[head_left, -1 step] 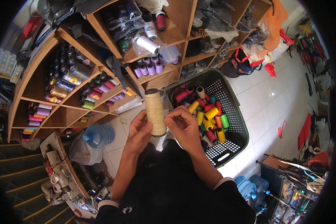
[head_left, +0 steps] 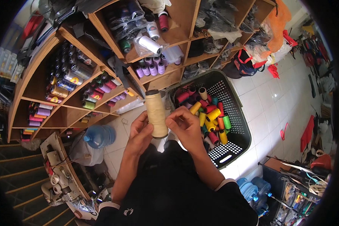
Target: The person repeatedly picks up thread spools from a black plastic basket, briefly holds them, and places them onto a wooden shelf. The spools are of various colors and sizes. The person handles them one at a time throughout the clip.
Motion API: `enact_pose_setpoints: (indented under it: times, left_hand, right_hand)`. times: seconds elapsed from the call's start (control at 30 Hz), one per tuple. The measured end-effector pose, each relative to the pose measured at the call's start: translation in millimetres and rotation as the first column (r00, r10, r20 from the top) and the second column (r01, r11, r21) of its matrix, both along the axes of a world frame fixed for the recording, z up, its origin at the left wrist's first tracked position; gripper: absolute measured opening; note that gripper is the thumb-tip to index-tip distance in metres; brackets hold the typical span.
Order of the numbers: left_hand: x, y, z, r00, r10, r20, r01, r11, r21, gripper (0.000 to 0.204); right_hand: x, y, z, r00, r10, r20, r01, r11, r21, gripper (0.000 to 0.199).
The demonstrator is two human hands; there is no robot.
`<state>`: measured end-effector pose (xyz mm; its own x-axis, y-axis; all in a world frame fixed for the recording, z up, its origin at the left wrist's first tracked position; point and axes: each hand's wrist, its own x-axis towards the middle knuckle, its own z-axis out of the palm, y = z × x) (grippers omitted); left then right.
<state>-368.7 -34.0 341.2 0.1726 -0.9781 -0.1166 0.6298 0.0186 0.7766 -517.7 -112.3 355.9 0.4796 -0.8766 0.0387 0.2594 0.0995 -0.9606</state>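
A large cone of cream thread point(head_left: 155, 113) with dark ends is held nearly upright in front of my body. My left hand point(head_left: 140, 132) is closed round its lower left side, the thumb lying across the thread. At the cone's right side, my right hand point(head_left: 186, 125) is closed with thumb and forefinger pinched together; whatever lies between the fingertips is too fine to make out. Right beyond it stands a dark perforated basket point(head_left: 235, 122) on the floor. Yellow point(head_left: 213, 114), red, green and orange thread spools lie heaped in it.
Wooden shelves point(head_left: 73, 117) with sorted thread spools point(head_left: 150, 70) curve along the left and far side. A blue water bottle point(head_left: 100, 136) stands at left, near a sewing machine point(head_left: 58, 180). More blue bottles point(head_left: 254, 188) and a tool rack point(head_left: 297, 199) are at lower right.
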Motion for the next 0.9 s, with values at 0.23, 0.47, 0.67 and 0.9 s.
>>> enact_pose_setpoints:
  times: [0.23,0.47,0.67,0.9]
  left_hand:
    - [14,8,9,0.989,-0.056,-0.134,0.059,0.998,0.014,0.060]
    - [17,8,10,0.986,0.012,-0.168,-0.023,0.998,-0.067,0.057]
    - [9,3,12,0.960,0.246,0.135,-0.232,0.966,-0.115,0.053]
    - [1,3,13,0.883,0.345,0.317,-0.279,0.931,-0.236,0.062]
  right_hand:
    - [14,-7,-3,0.968,0.114,0.226,-0.195,0.906,0.376,0.033]
    - [20,-3,-6,0.988,0.053,0.144,-0.102,0.927,0.360,0.031]
    - [13,5,33,0.974,-0.138,-0.179,0.041,0.887,-0.460,0.012]
    - [17,10,44,0.959,-0.206,-0.197,0.058,0.819,-0.572,0.013]
